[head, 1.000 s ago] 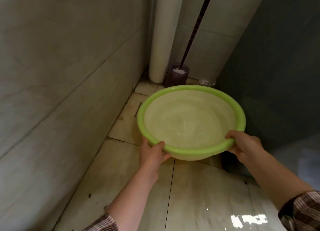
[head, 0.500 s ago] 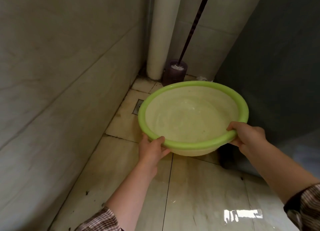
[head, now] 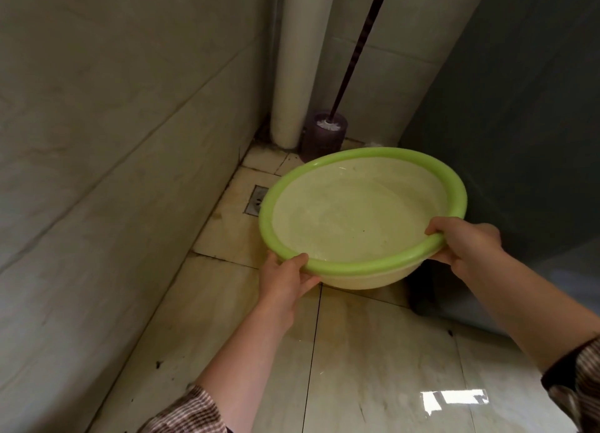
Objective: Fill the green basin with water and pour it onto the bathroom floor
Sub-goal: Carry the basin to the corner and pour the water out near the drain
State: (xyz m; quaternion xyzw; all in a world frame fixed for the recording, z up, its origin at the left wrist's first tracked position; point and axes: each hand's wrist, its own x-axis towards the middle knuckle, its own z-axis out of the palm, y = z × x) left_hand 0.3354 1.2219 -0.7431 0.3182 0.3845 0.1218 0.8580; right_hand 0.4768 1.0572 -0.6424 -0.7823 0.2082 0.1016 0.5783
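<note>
The green basin (head: 357, 225) hangs in the air above the tiled bathroom floor (head: 373, 351), its pale inside holding clear water. My left hand (head: 285, 278) grips the near-left rim with the thumb over the edge. My right hand (head: 467, 242) grips the near-right rim the same way. The basin is roughly level, its right side a little higher. Its far edge reaches toward the corner of the room.
A floor drain (head: 256, 202) lies just left of the basin by the tiled wall (head: 113, 173). A white pipe (head: 300, 59) and a dark brush holder (head: 324, 134) with a long handle stand in the corner. A dark panel (head: 519, 124) closes off the right.
The basin, held by both hands, has shifted slightly right and away from the left wall, uncovering more of the floor drain. The grip of both hands is unchanged.
</note>
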